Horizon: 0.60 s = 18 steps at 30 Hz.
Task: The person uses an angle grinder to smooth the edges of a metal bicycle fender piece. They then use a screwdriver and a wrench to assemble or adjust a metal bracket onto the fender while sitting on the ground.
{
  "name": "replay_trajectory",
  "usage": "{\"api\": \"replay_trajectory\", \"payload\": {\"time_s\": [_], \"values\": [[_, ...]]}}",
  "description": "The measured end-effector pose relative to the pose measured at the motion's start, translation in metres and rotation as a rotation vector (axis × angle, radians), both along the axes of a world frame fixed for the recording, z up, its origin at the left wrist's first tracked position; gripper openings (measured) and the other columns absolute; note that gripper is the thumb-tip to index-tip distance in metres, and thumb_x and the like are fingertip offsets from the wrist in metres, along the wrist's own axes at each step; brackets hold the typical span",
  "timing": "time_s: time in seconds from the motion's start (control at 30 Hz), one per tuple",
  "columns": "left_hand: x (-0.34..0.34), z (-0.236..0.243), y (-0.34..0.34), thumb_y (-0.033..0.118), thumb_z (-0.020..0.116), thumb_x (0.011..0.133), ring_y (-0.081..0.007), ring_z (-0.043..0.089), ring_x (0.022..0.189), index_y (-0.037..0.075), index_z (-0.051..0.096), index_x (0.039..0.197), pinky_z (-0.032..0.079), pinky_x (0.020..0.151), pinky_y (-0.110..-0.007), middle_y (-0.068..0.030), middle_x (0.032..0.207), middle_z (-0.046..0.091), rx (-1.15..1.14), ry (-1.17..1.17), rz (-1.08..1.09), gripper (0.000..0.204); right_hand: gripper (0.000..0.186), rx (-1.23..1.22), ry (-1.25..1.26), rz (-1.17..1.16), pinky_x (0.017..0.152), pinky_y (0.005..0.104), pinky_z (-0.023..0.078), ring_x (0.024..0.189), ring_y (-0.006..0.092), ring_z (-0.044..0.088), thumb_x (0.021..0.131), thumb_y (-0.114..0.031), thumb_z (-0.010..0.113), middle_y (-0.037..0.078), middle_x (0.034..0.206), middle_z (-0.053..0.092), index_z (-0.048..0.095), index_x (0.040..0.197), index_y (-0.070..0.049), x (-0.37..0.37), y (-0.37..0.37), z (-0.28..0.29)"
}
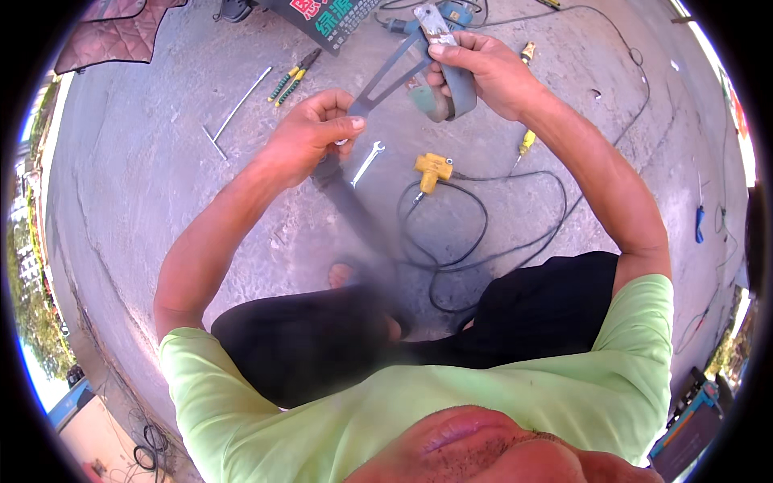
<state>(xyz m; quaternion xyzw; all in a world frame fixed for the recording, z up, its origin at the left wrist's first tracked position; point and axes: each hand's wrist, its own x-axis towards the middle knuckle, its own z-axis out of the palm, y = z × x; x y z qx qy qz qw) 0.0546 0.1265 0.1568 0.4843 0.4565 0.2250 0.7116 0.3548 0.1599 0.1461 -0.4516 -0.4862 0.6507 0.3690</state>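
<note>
A dark grey slotted metal bracket (385, 76) spans my two raised hands. My left hand (322, 129) grips its lower-left end, where a dark tube (346, 201) hangs down toward my legs, blurred at its lower part. My right hand (475, 68) is closed around the upper end, with its thumb on a scuffed light metal plate (433, 22). A curved grey-green piece (435, 105) hangs under my right fingers; whether it is joined to the bracket I cannot tell.
On the concrete floor (129, 193) lie a T-handle wrench (237, 110), pliers (290, 80), a spanner (368, 163), a yellow tool (433, 169) with looped cable, screwdrivers (700, 224) and a blue power tool (398, 26). A dark sign (306, 16) and pink quilted mat (109, 28) are at the top.
</note>
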Motion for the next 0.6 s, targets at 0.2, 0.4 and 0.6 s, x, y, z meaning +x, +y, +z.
{"api": "replay_trajectory", "payload": {"time_s": [0.2,0.4,0.6], "values": [[0.063,-0.003,-0.004,0.017,0.076,0.086,-0.025,0.066,0.082,0.008,0.053,0.136,0.052,0.073,-0.038,-0.01,0.099,0.066,0.73,0.499,-0.167,0.056,0.034,-0.082,-0.099,-0.161,0.059,0.0345,0.058,0.072,0.0187,0.069,0.095,-0.029,0.071,0.009,0.09,0.07,0.064,0.111,0.0,0.034,-0.028,-0.018],[0.089,0.0,-0.006,0.015,0.069,0.088,-0.0412,0.065,0.099,0.013,0.054,0.139,0.054,0.084,-0.048,-0.0174,0.119,0.064,1.119,0.851,-0.307,0.053,0.032,-0.143,0.006,-0.172,0.056,0.0334,0.057,0.068,0.0163,0.067,0.095,-0.027,0.071,0.009,0.088,0.07,0.064,0.109,0.001,0.027,-0.041,-0.021],[0.043,-0.018,0.023,0.019,0.062,0.095,-0.029,0.067,0.078,0.007,0.068,0.12,0.053,0.071,-0.041,-0.0111,0.1,0.068,1.043,0.652,-0.279,0.029,0.036,-0.111,-0.131,-0.089,0.055,0.0327,0.056,0.064,0.0147,0.066,0.096,-0.029,0.07,0.008,0.087,0.07,0.066,0.112,0.003,0.029,-0.047,-0.018]]}}
